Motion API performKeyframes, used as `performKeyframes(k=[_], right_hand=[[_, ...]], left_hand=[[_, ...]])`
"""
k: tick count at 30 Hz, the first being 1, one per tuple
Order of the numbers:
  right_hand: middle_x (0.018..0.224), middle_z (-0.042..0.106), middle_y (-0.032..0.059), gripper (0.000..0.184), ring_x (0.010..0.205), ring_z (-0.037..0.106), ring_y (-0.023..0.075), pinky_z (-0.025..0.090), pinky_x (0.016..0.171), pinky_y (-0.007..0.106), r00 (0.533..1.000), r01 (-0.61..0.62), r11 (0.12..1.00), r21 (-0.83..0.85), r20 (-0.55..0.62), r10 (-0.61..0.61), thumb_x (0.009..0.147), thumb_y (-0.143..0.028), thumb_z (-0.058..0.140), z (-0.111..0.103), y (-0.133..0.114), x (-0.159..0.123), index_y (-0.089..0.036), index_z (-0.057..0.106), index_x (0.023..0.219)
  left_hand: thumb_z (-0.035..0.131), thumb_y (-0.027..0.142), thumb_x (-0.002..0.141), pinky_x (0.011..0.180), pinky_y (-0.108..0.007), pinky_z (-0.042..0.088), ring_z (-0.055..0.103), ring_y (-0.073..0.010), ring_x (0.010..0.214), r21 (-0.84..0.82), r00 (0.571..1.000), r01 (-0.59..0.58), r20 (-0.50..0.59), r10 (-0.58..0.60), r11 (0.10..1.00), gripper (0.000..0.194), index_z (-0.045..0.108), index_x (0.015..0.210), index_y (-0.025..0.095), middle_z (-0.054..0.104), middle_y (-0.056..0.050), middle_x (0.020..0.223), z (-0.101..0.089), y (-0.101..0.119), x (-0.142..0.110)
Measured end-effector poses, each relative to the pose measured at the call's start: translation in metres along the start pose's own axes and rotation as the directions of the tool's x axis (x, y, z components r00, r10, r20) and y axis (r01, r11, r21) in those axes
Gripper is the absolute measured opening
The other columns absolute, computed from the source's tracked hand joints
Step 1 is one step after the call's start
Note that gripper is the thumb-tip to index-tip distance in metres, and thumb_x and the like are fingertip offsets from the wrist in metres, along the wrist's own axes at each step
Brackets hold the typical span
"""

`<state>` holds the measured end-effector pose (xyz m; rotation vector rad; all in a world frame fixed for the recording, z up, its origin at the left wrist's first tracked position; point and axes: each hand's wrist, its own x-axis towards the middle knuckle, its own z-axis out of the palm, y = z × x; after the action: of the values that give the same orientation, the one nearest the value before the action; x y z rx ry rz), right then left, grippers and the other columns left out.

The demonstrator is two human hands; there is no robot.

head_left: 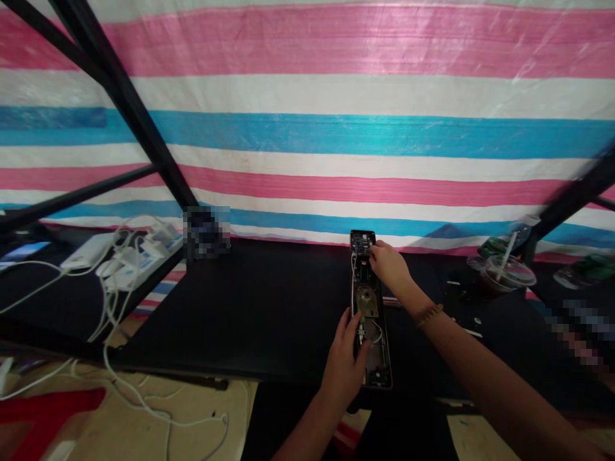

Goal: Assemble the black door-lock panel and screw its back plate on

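Half-open left hand (344, 358) and curled right hand (393, 267) are hiding any hold. Tugging could tear white wire (353, 272) in long black casing (377, 353).

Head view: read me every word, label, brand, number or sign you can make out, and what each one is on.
No text can be read in this view.
Board in the casing: any markings too small to read.
Power strip: any print too small and blurred.
Cup: no lettering can be made out.
Dark item, back left: pixelated, unreadable.
Striped sheet: no lettering seen.
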<state>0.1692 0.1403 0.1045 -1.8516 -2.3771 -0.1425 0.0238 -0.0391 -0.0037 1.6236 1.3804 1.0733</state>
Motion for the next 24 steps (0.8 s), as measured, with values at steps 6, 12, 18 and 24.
performKeyframes(k=[6,12,18,24], right_hand=[[0.109,0.066,0.0132,0.027,0.092,0.066,0.0191,0.045,0.079,0.026,0.999,-0.041,0.997,0.061,0.015,0.04,0.099,-0.021,0.044,-0.006,0.0,-0.004,-0.013,0.068,0.105],[0.104,0.073,0.013,0.046,0.089,0.07,0.0226,0.052,0.08,0.033,0.986,-0.155,0.885,0.439,0.008,0.169,0.092,-0.027,0.056,0.017,0.019,-0.054,-0.013,0.054,0.136],[0.101,0.077,0.0133,0.053,0.082,0.075,0.0245,0.06,0.078,0.039,0.974,-0.192,0.342,0.92,0.135,0.183,0.083,-0.046,0.063,0.005,0.013,-0.135,-0.015,0.065,0.125],[0.113,0.075,0.0128,0.046,0.105,0.072,0.0288,0.057,0.096,0.041,0.918,-0.182,0.602,0.778,-0.085,0.387,0.084,-0.056,0.06,0.015,0.033,-0.218,-0.02,0.075,0.11]], left_hand=[[0.05,0.029,0.096,0.122,-0.046,0.031,0.039,-0.0258,0.147,-0.021,1.0,-0.012,-0.02,0.011,1.0,0.05,0.049,0.145,0.022,0.038,-0.012,0.16,0.0,0.005,-0.002],[0.051,0.033,0.096,0.119,-0.053,0.032,0.039,-0.0298,0.145,0.02,0.99,-0.058,-0.129,0.06,0.998,0.049,0.05,0.143,0.019,0.039,-0.015,0.159,-0.001,0.012,-0.008],[0.052,0.035,0.097,0.116,-0.047,0.036,0.047,-0.0285,0.137,-0.261,0.99,-0.094,-0.126,0.063,0.961,0.036,0.062,0.129,0.023,0.052,-0.014,0.147,0.008,0.065,-0.018],[0.064,0.049,0.087,0.064,-0.031,0.053,0.071,-0.0187,0.068,-0.773,0.919,0.387,0.274,-0.285,0.503,0.065,0.041,0.14,0.018,0.074,-0.012,0.102,0.024,0.088,0.0]])
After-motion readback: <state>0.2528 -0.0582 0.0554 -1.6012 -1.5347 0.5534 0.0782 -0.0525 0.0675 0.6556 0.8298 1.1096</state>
